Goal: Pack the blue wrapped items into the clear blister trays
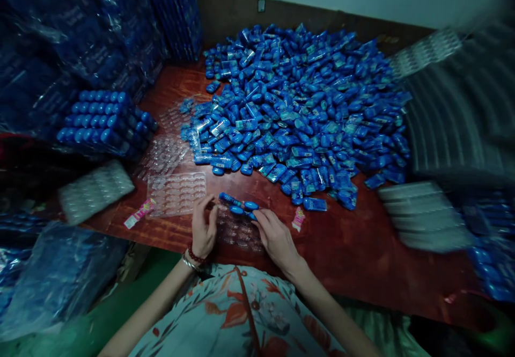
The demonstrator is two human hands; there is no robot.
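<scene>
A clear plastic blister tray [240,234] with rows of moulded hollows lies in front of me at the table's near edge. Several small blue containers [236,210] with rounded ends sit at its far end. My right hand [277,234] pinches one blue container [252,216] at the tray's right side. At the left edge of the tray is my left hand [204,227], thumb and fingers apart, with nothing visible between them. Another blue container with printing [229,199] lies just beyond its fingertips.
A large heap of blue containers [298,110] covers the back of the red-brown table [333,255]. Clear trays [177,193] lie at left, near a pink wrapper [139,213]. Tray stacks [96,191] stand on both sides. Filled blue packs [98,118] are piled at left.
</scene>
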